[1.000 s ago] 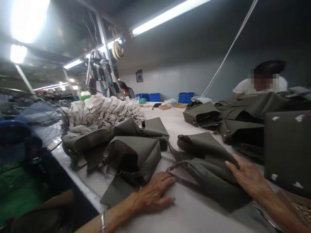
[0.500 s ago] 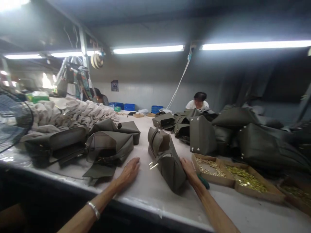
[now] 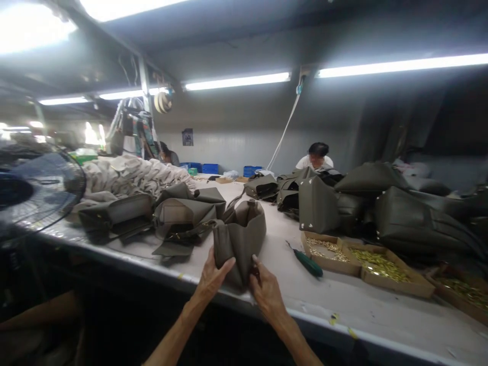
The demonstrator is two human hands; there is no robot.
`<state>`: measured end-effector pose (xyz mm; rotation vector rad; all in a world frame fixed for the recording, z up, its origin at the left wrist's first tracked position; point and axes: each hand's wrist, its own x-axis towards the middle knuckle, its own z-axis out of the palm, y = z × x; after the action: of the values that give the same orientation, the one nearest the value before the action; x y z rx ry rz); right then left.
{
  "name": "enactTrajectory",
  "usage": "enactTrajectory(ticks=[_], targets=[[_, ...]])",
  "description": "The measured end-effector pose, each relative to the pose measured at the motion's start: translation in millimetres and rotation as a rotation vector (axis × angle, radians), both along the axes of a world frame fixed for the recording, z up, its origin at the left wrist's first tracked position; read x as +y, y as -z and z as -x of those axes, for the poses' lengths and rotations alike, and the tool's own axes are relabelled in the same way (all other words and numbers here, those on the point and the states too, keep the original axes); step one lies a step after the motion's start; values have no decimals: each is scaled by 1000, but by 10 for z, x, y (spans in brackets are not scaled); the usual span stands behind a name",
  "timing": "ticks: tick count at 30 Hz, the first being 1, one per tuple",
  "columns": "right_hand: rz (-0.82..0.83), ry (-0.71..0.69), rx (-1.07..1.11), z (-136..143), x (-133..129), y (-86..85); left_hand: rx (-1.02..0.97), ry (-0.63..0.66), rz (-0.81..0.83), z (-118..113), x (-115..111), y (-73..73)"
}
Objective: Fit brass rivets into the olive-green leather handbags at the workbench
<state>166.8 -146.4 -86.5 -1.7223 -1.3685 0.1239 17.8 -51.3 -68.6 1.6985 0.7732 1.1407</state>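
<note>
Head view — left hand [image 3: 213,274] and right hand [image 3: 267,290] grip opposite sides of a bag [image 3: 242,239] — on the table [image 3: 328,292].

Tubes [image 3: 237,82] overhead light the counter [image 3: 343,300]; glare whitens the upper left, deep shadow lies beneath, side edges look soft, stretched.

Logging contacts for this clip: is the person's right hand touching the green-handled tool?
Apart. The head view shows bare tabletop between the right hand and the green-handled tool; that hand is at the dark olive bag.
</note>
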Motion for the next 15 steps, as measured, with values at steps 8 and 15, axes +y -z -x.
enactTrajectory(ticks=[8,15], targets=[[-42,-119,-277,82,-38,111,43,270,-27,168,497,-319],[-164,-209,-345,-125,-22,206,-17,-57,-114,417,362,-90]])
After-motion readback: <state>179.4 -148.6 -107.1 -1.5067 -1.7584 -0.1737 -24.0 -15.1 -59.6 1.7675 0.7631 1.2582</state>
